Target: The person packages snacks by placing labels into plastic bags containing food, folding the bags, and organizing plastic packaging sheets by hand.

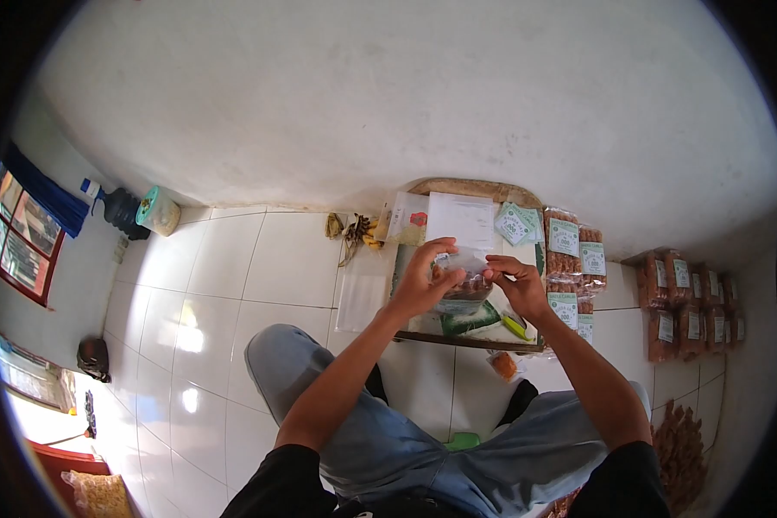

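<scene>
Both hands are at the top of a clear plastic bag (468,296) with brown pieces inside, above a low table (423,325). My left hand (425,278) closes on the bag's left upper edge, thumb toward the middle. At the right upper edge, the fingers of my right hand (520,283) pinch the plastic. Below the bag lies a green-and-white printed sheet or packet (470,319). A yellow-green tool (515,327), its kind unclear, rests near my right hand. Behind the bag are white paper sheets (460,217) and a pile of printed labels (518,224).
Labelled packs of brown food (564,235) stand right of the table, with more packs (682,298) by the right wall. Clear plastic sleeves (360,298) lie at the left, near bananas (371,234). A small orange-filled packet (503,365) is on the tiled floor.
</scene>
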`<state>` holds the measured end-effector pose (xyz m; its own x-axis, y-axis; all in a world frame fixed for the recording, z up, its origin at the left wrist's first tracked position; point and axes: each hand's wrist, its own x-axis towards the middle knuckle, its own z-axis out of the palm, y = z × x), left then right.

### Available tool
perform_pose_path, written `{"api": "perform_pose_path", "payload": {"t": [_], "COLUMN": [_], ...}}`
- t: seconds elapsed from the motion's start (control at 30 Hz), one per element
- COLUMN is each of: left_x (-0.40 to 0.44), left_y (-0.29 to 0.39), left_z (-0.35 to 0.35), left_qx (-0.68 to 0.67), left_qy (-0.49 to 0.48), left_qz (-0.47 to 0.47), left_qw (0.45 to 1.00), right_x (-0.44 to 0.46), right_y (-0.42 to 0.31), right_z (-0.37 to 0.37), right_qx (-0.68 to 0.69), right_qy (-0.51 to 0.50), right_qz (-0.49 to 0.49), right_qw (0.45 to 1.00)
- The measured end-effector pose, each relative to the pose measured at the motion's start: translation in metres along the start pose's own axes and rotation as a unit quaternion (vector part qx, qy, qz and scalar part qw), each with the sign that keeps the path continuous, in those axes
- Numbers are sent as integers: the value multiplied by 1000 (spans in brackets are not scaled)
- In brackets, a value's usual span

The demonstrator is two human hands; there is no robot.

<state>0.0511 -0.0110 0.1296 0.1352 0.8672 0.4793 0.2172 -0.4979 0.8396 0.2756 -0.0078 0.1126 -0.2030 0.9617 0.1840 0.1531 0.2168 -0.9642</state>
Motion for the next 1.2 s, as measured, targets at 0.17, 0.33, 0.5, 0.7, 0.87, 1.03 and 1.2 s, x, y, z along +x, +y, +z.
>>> {"api": "perform_pose_path", "payload": {"t": [0.17, 0.33, 0.5, 0.7, 0.87, 1.03, 1.2], "left_x": [2, 2, 3, 0, -1, -4, -5], "left_y": [-6, -5, 0, -8, -7, -6, -10], "left_z": [-5, -4, -7, -5, -4, -6, -1], "left_qx": [-33, -44, -63, -91, -132, -101, -103], "left_qy": [-57, -42, -19, -26, -15, -10, 15], "left_qz": [-83, -109, -141, -147, -156, -152, -133], "left_qw": [994, 992, 988, 985, 979, 983, 986], "right_x": [1, 0, -3, 0, 2, 5, 9], "right_y": [-6, -24, -12, -14, -6, -16, -30], "right_z": [-3, -5, -13, -8, -6, -5, -11], "right_qx": [-11, -42, -126, -34, -4, -17, 14], "right_qy": [-13, 7, 8, 9, -34, -36, -53], "right_qz": [28, 13, -41, 45, 11, 15, 32], "right_qw": [999, 999, 991, 998, 999, 999, 998]}}
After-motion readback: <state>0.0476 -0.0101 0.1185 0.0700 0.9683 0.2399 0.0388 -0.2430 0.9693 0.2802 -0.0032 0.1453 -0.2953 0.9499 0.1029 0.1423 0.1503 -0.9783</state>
